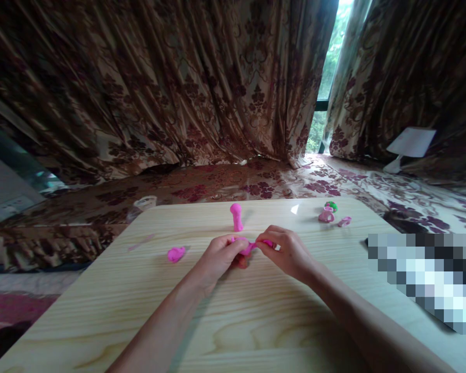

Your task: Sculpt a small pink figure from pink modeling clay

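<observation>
A lump of pink modelling clay (245, 248) is stretched between my two hands above the table. My left hand (222, 252) grips its thicker part, thumb on top. On the other side, my right hand (285, 248) pinches the drawn-out end between thumb and fingers. Beyond them an upright pink clay piece (236, 216) with a rounded top stands on the table. A flattened loose pink clay piece (176, 254) lies left of my left hand. The underside of the held clay is partly hidden by my fingers.
The light wooden table (202, 326) holds small pink pieces (326, 214) and a green ball-like thing (331, 206) at the back right. A thin pale stick (141, 242) lies on the left. A clear tub (143, 206) stands past the back left corner. A pixelated object covers the right edge.
</observation>
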Tool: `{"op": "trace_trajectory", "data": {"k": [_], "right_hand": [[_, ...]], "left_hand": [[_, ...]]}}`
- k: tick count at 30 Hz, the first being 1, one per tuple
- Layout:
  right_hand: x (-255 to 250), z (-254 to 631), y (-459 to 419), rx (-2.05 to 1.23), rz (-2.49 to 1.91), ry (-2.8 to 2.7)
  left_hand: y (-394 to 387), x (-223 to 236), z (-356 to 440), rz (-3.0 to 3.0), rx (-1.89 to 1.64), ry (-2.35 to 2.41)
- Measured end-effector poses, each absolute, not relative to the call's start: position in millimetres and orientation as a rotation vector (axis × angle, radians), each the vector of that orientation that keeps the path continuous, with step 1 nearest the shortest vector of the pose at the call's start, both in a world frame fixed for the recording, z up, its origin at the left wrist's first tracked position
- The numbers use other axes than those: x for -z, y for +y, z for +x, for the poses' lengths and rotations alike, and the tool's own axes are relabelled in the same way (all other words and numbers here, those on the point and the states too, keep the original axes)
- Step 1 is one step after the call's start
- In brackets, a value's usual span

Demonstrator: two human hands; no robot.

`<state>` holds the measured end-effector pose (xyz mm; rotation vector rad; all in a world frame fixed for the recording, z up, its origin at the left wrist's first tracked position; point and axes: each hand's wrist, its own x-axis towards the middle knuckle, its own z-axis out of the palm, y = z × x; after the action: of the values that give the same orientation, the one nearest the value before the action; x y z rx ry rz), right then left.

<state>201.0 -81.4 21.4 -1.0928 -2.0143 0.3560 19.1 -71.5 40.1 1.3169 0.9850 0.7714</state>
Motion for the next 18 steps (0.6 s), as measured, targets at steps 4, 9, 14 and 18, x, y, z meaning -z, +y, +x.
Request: {"op": "trace_trajectory", "data": {"k": [4, 9, 14, 18], "right_hand": [[-18.2, 209.3, -75.4, -0.329, -1.157, -1.938], [-16.8, 218.0, -69.4, -0.264, -1.325, -1.828], [-21.4, 208.3, -71.2, -0.688, -1.275, -1.627], [-16.6, 200.1, -73.1, -0.776, -1.188, -1.592]], "left_hand": [[-67.0, -41.7, 12.4, 1.27, -0.857, 1.051], [-59.4, -48.7, 0.8, 1.223, -1.097, 1.213], [-56.0, -51.2, -6.9, 1.441, -0.971, 1.26], [-51.0, -42.2, -23.9, 2.017, -0.885, 1.594]]}}
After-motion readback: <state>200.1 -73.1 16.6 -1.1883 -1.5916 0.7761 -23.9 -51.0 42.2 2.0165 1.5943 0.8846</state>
